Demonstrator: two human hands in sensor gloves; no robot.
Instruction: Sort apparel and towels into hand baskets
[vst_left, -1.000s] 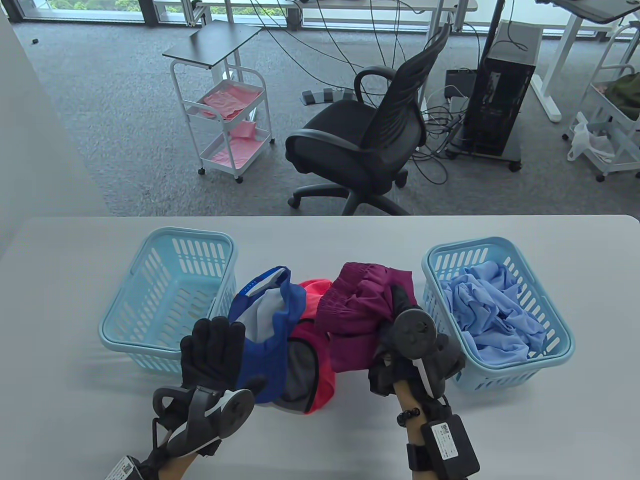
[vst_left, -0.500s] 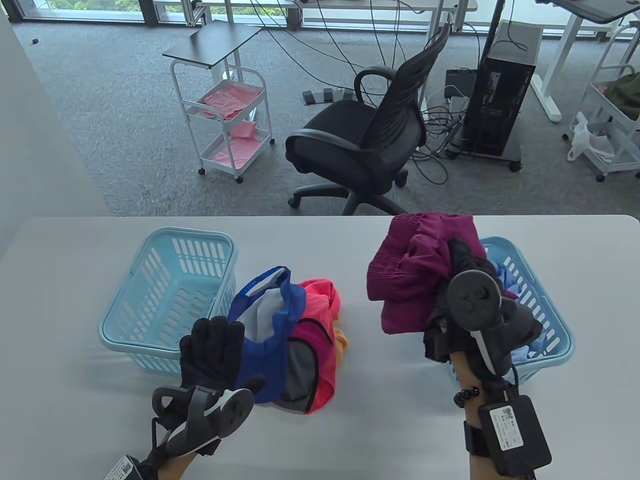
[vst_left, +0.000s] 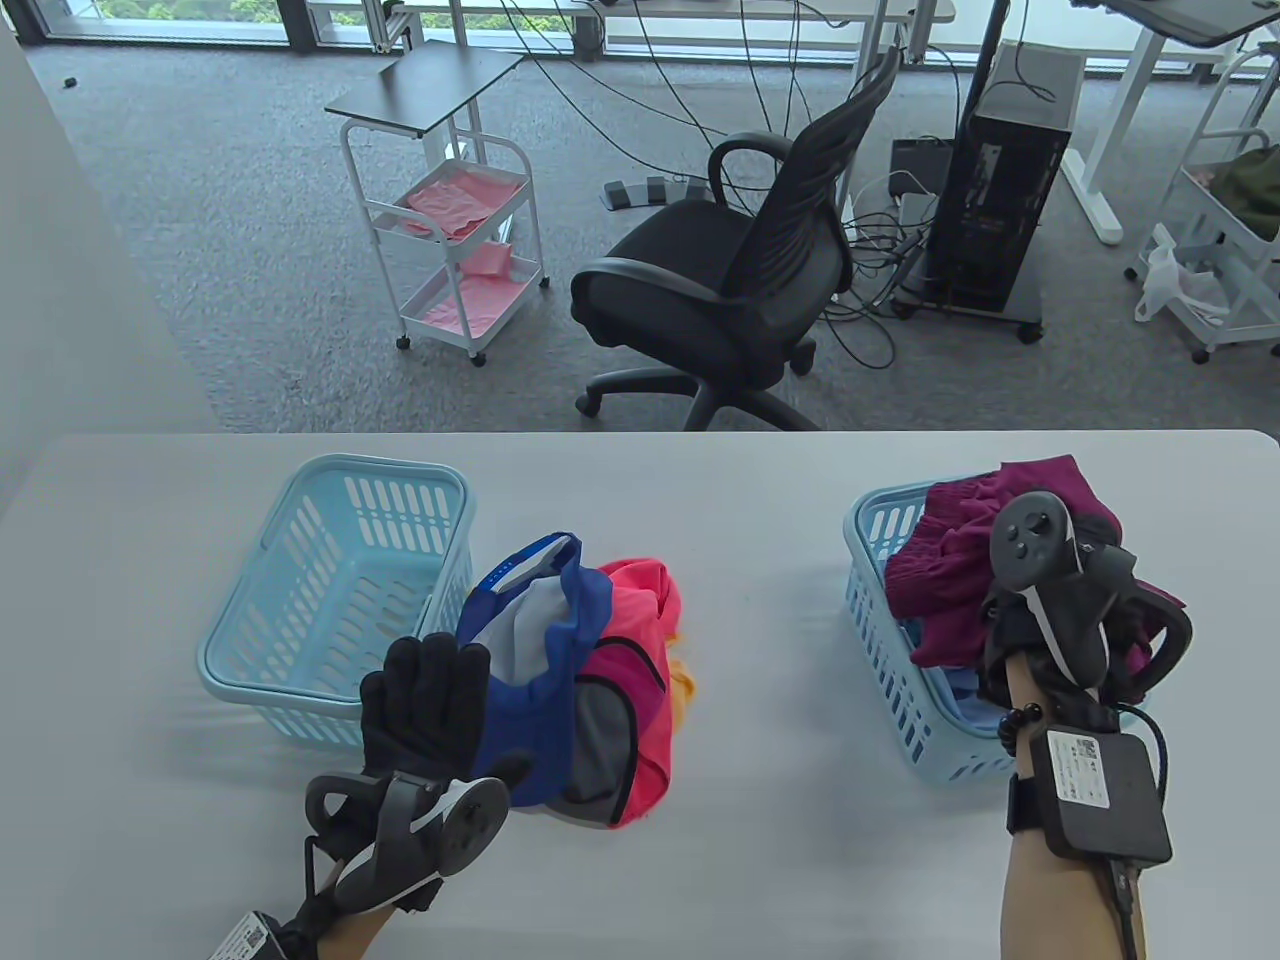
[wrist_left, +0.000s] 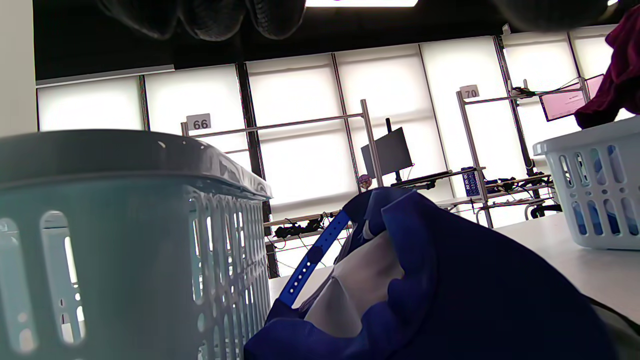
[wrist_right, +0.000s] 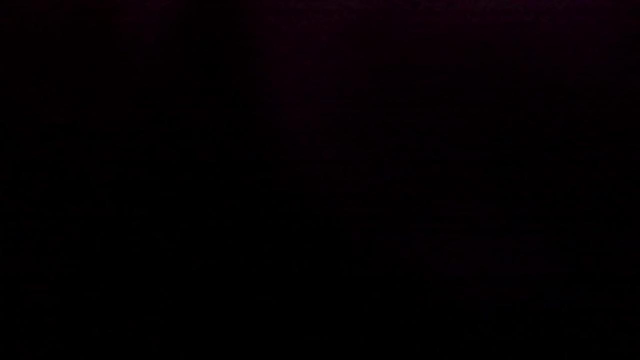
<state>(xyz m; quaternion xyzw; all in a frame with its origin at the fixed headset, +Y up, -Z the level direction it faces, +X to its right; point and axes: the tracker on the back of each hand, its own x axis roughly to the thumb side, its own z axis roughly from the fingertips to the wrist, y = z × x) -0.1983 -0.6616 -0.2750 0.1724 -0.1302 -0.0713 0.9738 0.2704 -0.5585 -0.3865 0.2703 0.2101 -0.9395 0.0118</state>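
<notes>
Beyond the white table (vst_left: 780, 860) we see grey carpet (vst_left: 200, 230), a black office chair (vst_left: 740, 290), a white trolley (vst_left: 450, 210) and bright windows (wrist_left: 300, 125).

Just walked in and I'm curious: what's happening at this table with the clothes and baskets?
A person in sensor gloves is sorting laundry. Their right hand is over the right basket, lowering a maroon garment into it on top of something light blue. The left hand rests on the blue garment in the middle pile, beside the pink one. The left basket looks empty.
</notes>
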